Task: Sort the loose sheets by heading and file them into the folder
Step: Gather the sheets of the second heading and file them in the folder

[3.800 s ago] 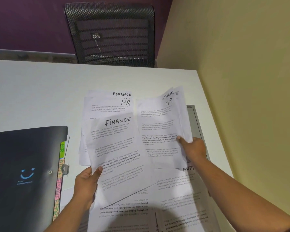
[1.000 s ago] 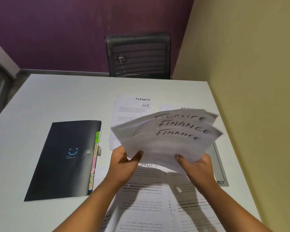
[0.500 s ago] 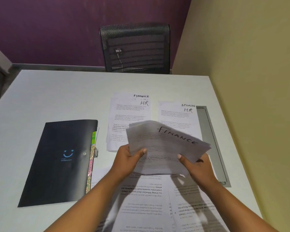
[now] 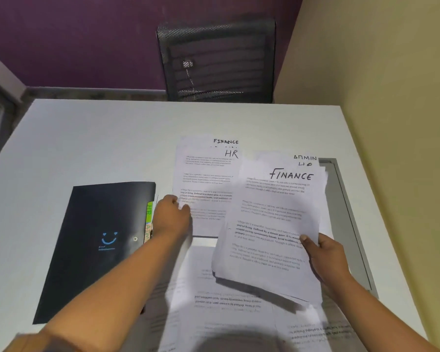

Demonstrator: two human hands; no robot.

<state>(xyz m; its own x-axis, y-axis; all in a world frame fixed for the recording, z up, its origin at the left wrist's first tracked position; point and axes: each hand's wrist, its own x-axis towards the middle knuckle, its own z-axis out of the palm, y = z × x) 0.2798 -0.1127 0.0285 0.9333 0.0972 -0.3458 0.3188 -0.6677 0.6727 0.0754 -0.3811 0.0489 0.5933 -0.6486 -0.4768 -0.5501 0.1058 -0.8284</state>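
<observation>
Sheaf of white printed sheets headed FINANCE (image 4: 272, 224): held raised at centre right of the frame, its lower right edge pinched by thumb and fingers of the right hand (image 4: 324, 252). A white pile headed ADMIN (image 4: 304, 158) is partly covered behind it. Just to the left, a flat white pile topped HR (image 4: 206, 179) is touched at its left edge by the left hand (image 4: 172, 219), fingers bent; whether a sheet is gripped cannot be told. A closed black plastic folder (image 4: 97, 250) is seen at left on the white worktop (image 4: 99, 138). Black mesh chair (image 4: 216, 62) noted top centre.
</observation>
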